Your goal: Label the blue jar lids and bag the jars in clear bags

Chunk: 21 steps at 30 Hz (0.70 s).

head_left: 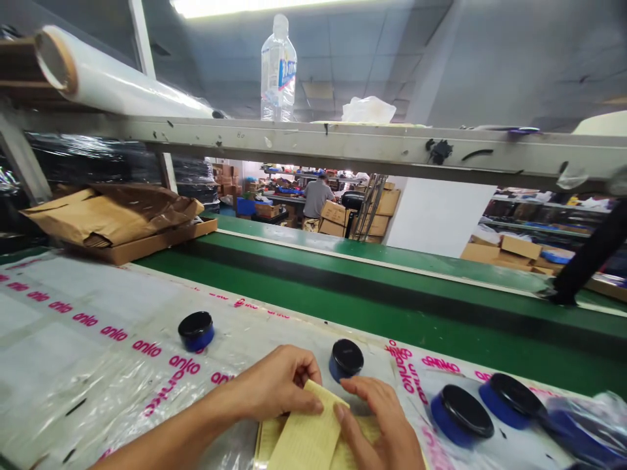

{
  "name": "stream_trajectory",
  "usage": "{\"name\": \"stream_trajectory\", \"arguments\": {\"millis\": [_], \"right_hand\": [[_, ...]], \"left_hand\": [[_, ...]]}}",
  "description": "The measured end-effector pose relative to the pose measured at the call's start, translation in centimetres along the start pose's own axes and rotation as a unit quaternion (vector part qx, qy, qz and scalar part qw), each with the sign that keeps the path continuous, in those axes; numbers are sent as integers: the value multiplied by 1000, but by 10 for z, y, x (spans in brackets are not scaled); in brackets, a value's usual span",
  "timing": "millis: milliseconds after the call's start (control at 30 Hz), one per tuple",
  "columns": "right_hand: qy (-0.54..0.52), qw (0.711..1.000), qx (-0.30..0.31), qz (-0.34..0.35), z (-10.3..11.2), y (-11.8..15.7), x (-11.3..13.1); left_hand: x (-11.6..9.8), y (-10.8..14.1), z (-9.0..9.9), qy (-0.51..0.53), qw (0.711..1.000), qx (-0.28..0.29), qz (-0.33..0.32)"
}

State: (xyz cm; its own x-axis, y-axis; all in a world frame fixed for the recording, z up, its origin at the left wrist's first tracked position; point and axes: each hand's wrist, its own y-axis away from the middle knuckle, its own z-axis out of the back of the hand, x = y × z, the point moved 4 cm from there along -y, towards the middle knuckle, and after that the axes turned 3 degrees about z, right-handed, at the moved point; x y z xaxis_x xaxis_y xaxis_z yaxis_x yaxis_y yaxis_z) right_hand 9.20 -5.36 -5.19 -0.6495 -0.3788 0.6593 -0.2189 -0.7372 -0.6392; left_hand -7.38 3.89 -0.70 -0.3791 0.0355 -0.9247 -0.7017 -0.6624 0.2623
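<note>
My left hand (281,385) pinches the top edge of a folded yellow paper (308,431) with faint lines on it, thumb in front. At the paper's right corner, my right hand (382,424) holds it with the thumb against the edge and the index finger raised and bent. More yellow paper (267,440) lies beneath, partly hidden by both hands. Just beyond my right hand sits a small round blue container with a black lid (346,359). Another such container (196,331) stands further left, away from my left hand.
More blue containers (461,414) stand at the right, near a plastic-wrapped blue item (588,424). A green conveyor belt (313,287) runs behind the film-covered table (122,385). Overhead, a shelf beam (304,140) carries a bottle (279,72). A cardboard tray (142,245) sits left; a person (316,199) stands far back.
</note>
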Motion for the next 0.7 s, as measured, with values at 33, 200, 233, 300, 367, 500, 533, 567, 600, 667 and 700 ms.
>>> {"name": "stream_trajectory", "arguments": {"millis": [33,200,233,300,367,500,533,567,600,667,700], "right_hand": [[-17,1000,3,-15,0,-1,1],[-61,994,28,-82,1,-3,5],[-66,994,20,-83,3,-3,6],[-76,994,7,-79,5,-5,7],[-88,993,8,-80,6,-7,8],[-125,990,20,-57,7,-11,18],[-135,989,24,-51,6,-12,20],[-141,989,26,-47,6,-13,22],[-145,988,10,-55,6,-14,23],[-154,984,-35,-76,6,-15,21],[-157,983,-51,-84,5,-16,21]], "left_hand": [[-2,0,-4,15,1000,1,-8],[-9,1,-16,4,1000,-11,-24],[-8,1,-17,4,1000,-10,-20],[-6,0,-17,18,1000,1,-14],[-6,-1,-17,35,999,18,-20],[-8,-2,-18,56,996,47,-46],[-8,-3,-18,54,996,48,-47],[-7,-4,-17,46,997,44,-47],[-6,-6,-16,34,998,40,-45],[-3,-12,-16,26,998,39,-40],[-1,-14,-17,32,998,45,-36]]}}
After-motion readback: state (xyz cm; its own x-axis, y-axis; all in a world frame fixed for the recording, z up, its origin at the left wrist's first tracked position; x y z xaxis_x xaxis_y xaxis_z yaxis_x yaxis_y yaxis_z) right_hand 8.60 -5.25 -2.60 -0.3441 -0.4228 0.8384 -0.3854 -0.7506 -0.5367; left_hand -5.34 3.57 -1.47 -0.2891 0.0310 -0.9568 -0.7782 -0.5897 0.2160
